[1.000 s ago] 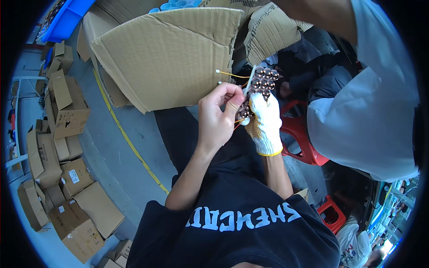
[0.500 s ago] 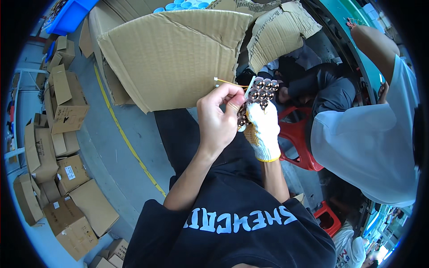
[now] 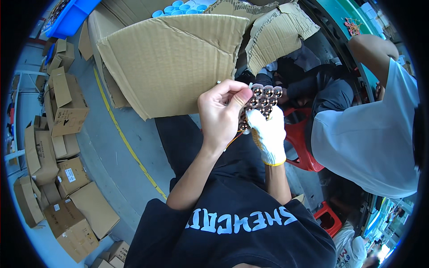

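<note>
My gloved right hand [image 3: 270, 138] is closed round a panel of shiny copper-coloured round cups [image 3: 263, 102], gripping its lower and right side. The white knit glove has a yellow cuff edge. My bare left hand [image 3: 219, 114] pinches the panel's left edge between thumb and forefinger. Whether it also grips a wire there cannot be made out. A thin orange wire [image 3: 232, 141] hangs below the panel, between my two hands. A small white tip [image 3: 219, 82] shows just above my left knuckles.
A large open cardboard box [image 3: 174, 62] stands ahead, with light-blue cups [image 3: 178, 8] inside. Cardboard boxes [image 3: 67, 174] pile up at left, past a yellow floor line [image 3: 120, 134]. At right, a co-worker in a white shirt [image 3: 362, 134] sits near a red stool [image 3: 300, 145] and green workbench [image 3: 353, 27].
The panel has shifted slightly right and turned more upright, cups facing up. The orange wire, earlier sticking out left above my left hand, now hangs below. Both hands stay on the panel.
</note>
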A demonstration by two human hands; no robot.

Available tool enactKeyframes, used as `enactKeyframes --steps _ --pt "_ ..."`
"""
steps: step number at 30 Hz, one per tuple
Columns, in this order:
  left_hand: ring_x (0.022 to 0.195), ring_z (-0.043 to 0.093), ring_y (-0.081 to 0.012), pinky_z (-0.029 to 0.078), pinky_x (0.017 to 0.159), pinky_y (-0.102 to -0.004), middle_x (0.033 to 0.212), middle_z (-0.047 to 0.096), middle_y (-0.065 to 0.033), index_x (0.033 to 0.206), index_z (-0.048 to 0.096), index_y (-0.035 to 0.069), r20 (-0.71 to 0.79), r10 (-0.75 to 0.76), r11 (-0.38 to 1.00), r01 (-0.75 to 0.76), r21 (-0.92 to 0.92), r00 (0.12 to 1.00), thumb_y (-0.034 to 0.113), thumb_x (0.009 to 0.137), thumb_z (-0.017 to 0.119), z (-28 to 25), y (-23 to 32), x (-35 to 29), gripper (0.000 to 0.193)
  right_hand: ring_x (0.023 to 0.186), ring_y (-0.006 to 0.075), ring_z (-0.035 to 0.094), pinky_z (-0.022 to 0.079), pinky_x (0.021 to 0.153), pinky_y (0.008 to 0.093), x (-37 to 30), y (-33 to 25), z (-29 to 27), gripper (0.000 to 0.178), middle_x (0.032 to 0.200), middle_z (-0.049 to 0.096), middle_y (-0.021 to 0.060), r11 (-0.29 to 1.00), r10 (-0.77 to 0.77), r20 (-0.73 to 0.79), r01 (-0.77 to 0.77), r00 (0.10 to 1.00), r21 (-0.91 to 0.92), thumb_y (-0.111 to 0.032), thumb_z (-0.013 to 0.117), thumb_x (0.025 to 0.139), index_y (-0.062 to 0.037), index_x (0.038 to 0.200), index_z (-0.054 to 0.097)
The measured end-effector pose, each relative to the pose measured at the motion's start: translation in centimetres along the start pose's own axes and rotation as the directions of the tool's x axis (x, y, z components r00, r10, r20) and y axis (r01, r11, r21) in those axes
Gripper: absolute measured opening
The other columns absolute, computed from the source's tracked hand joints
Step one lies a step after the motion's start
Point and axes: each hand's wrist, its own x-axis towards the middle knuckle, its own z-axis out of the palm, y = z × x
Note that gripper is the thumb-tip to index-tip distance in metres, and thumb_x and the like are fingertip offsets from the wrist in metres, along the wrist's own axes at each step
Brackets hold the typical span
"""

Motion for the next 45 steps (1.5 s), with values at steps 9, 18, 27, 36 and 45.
enactKeyframes --steps 9,18,27,36,45 --pt "0.065 0.057 -0.0050 0.046 0.060 -0.0190 0.075 0.064 -0.0037 0.086 0.064 -0.005 0.027 -0.077 0.997 0.077 -0.020 0.997 0.002 0.086 0.064 -0.8 0.1 0.0 0.006 0.055 0.0071 0.054 0.043 0.051 0.0219 -0.2 0.8 0.1 0.017 0.071 0.063 0.0016 0.998 -0.053 -0.005 0.053 0.999 0.046 -0.013 0.068 0.081 -0.0011 0.093 0.064" --pt "0.071 0.062 -0.0124 0.047 0.065 -0.0215 0.085 0.065 -0.0092 0.095 0.064 -0.004 0.054 0.299 0.879 -0.297 0.373 0.953 0.005 0.087 0.062 -3.9 0.4 -3.8 0.012 0.073 0.0077 0.057 0.045 0.061 0.0223 0.3 2.4 -3.7 0.027 0.092 0.063 0.0044 0.973 0.060 -0.010 -0.056 0.998 0.222 -0.022 0.060 0.091 -0.0012 0.108 0.058" --pt "0.076 0.062 -0.0161 0.046 0.066 -0.0243 0.084 0.063 -0.0102 0.092 0.063 -0.002 0.198 0.324 0.512 -0.348 0.786 0.925 0.007 0.085 0.066 -3.8 -3.0 -4.8 0.012 0.075 0.0055 0.055 0.043 0.064 0.0200 0.1 2.6 -3.6 0.031 0.098 0.062 0.0017 0.924 0.091 -0.232 0.005 0.969 0.383 -0.027 0.054 0.094 -0.0024 0.113 0.057" --pt "0.076 0.058 -0.0085 0.047 0.074 -0.0228 0.086 0.064 -0.0052 0.100 0.060 -0.004 0.243 -0.118 0.914 0.009 0.406 0.963 0.008 0.086 0.066 -0.3 -3.2 -2.5 0.020 0.080 0.0062 0.056 0.045 0.067 0.0201 -1.2 0.7 -2.8 0.030 0.101 0.062 0.0026 0.986 -0.017 -0.085 0.031 0.996 0.163 -0.022 0.058 0.092 -0.0022 0.115 0.056" --pt "0.081 0.059 -0.0083 0.048 0.079 -0.0232 0.090 0.065 -0.0050 0.102 0.059 -0.005 0.297 -0.199 0.962 0.128 0.241 0.934 0.008 0.088 0.063 -1.2 -4.4 -1.9 0.019 0.079 0.0082 0.058 0.047 0.066 0.0218 -0.2 2.3 -3.0 0.030 0.099 0.062 0.0039 0.931 0.004 -0.020 0.004 1.000 0.364 -0.019 0.058 0.091 -0.0013 0.114 0.055"
